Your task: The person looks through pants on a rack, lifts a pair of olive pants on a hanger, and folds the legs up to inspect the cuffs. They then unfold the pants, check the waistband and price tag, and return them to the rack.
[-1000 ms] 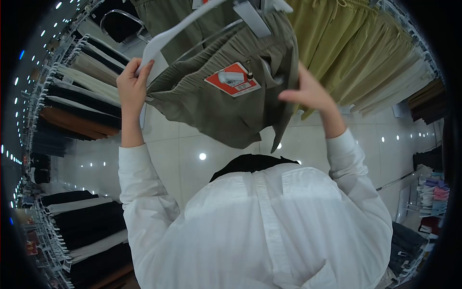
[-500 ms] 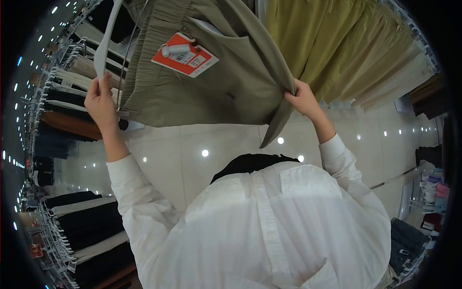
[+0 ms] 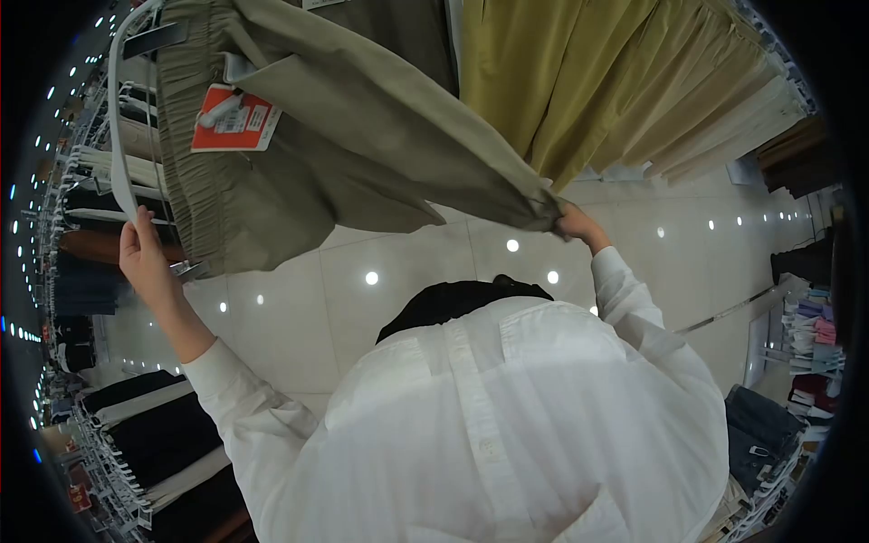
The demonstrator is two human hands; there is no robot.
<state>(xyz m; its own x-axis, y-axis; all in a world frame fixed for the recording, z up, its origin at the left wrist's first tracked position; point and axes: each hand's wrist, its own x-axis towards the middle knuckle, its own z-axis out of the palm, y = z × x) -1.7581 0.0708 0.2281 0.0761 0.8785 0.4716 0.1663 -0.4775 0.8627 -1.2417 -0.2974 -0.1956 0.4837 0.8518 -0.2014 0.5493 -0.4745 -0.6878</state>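
Olive-khaki elastic-waist pants (image 3: 299,172) stretch sideways between my hands. My left hand (image 3: 148,253) is closed on the lower end of a white hanger (image 3: 118,136), beside the gathered waistband. A metal clip of the hanger (image 3: 188,270) shows at the waistband's lower corner. My right hand (image 3: 579,224) grips the far end of a pant leg, its fabric bunched in the fingers. On the pants, near the waistband, hangs an orange-and-white price tag (image 3: 237,119) with a white security tag (image 3: 220,110) over it.
Mustard pants (image 3: 561,81) and beige pants (image 3: 697,109) hang at the upper right. Racks of dark and light garments (image 3: 154,425) line the left side. Folded jeans (image 3: 763,434) and small colourful items (image 3: 815,326) are at the right. Glossy tiled floor (image 3: 344,326) lies below.
The pants have swung left and spread out longer. My left hand moved left and down with the hanger. My right hand shifted slightly down and right, pulling the leg out.
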